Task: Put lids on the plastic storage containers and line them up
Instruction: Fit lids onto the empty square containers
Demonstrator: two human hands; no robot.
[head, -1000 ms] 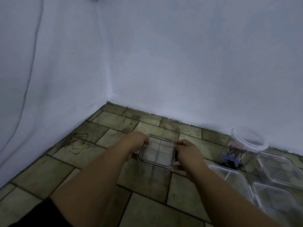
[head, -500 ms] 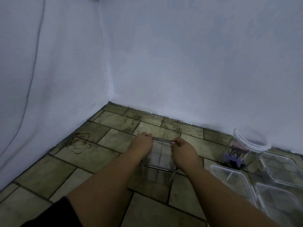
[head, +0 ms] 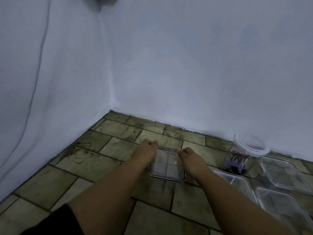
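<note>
On the floor (head: 67, 180), near the wall corner: square container (head: 166, 167) lies flat.
Left grip (head: 147, 152): fingers curled over its far-left corner.
Right grip (head: 190, 159): fingers pinch its far rim.
Floor's right side: other clear containers (head: 234, 183), a round jar (head: 250, 146).

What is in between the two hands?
A clear square container on the tiled floor lies there; the left hand and right hand grip its far rim. The head view shows it.

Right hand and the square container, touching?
Touching. Head view: the right hand pinches the far rim of the square container, with no gap between fingers and rim.
</note>
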